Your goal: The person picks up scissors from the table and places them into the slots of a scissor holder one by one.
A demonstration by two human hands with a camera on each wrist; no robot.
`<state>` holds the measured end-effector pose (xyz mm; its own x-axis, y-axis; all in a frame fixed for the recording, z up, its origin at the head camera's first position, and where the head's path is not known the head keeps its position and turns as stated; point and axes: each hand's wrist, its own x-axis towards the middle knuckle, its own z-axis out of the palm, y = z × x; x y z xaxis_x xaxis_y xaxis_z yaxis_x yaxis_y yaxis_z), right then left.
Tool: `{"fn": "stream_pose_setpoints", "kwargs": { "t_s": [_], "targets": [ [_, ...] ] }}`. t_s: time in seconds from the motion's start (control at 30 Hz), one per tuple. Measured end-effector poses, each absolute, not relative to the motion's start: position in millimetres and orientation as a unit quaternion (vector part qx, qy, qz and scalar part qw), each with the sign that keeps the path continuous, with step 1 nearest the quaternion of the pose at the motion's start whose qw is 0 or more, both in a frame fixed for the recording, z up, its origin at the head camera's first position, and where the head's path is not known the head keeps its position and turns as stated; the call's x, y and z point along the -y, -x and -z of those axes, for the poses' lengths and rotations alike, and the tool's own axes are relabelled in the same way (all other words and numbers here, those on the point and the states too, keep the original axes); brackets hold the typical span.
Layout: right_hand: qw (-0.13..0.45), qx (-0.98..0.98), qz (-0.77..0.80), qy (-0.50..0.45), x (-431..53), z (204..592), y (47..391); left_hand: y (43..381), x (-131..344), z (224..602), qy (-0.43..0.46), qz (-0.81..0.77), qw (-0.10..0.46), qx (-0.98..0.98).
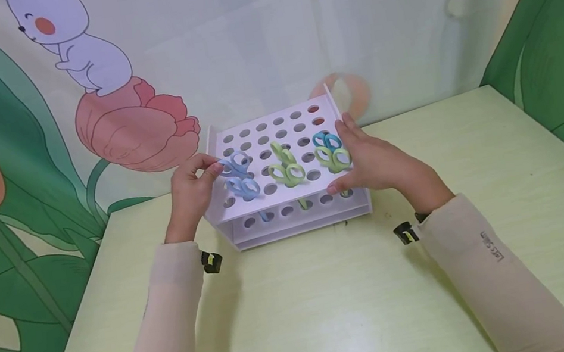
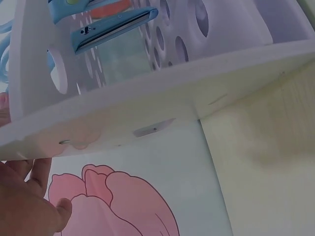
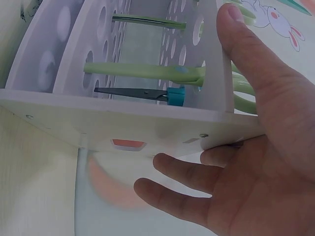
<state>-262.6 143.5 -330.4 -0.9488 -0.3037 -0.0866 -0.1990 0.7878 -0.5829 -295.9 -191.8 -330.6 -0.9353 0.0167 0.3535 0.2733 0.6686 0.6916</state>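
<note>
A white rack with rows of round holes stands on the table, holding scissors with their handles up. Light blue scissors sit at its left, green scissors in the middle, and teal scissors beside more green scissors at the right. My left hand pinches the left side panel between thumb and forefinger, close to the upper blue handles. Along the right side lies my right hand, thumb at the front edge, fingers extended outside the panel. Blades pass down between the rack's shelves.
The pale green table extends in front of the rack and to both sides. Behind it hangs a printed curtain with flowers and a white animal, close to the rack's back. Each wrist wears a small black camera.
</note>
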Motion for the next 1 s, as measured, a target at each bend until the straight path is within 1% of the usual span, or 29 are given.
{"fn": "stream_pose_setpoints", "kwargs": {
  "t_s": [0.2, 0.5, 0.7, 1.0],
  "targets": [
    [0.090, -0.941, 0.298, 0.133, -144.2, 330.8, 262.5, 299.7, 191.4, 331.2, 0.113, 0.358, 0.169, 0.911],
    [0.088, -0.940, 0.299, 0.137, -143.6, 330.6, 262.6, 298.8, 190.8, 327.2, 0.079, 0.365, 0.099, 0.922],
    [0.090, -0.940, 0.299, 0.136, -143.2, 330.8, 263.3, 299.6, 192.9, 326.2, 0.082, 0.377, 0.066, 0.920],
    [0.088, -0.940, 0.298, 0.139, -143.1, 330.6, 262.7, 300.7, 196.9, 327.9, 0.115, 0.399, 0.045, 0.909]
  ]
}}
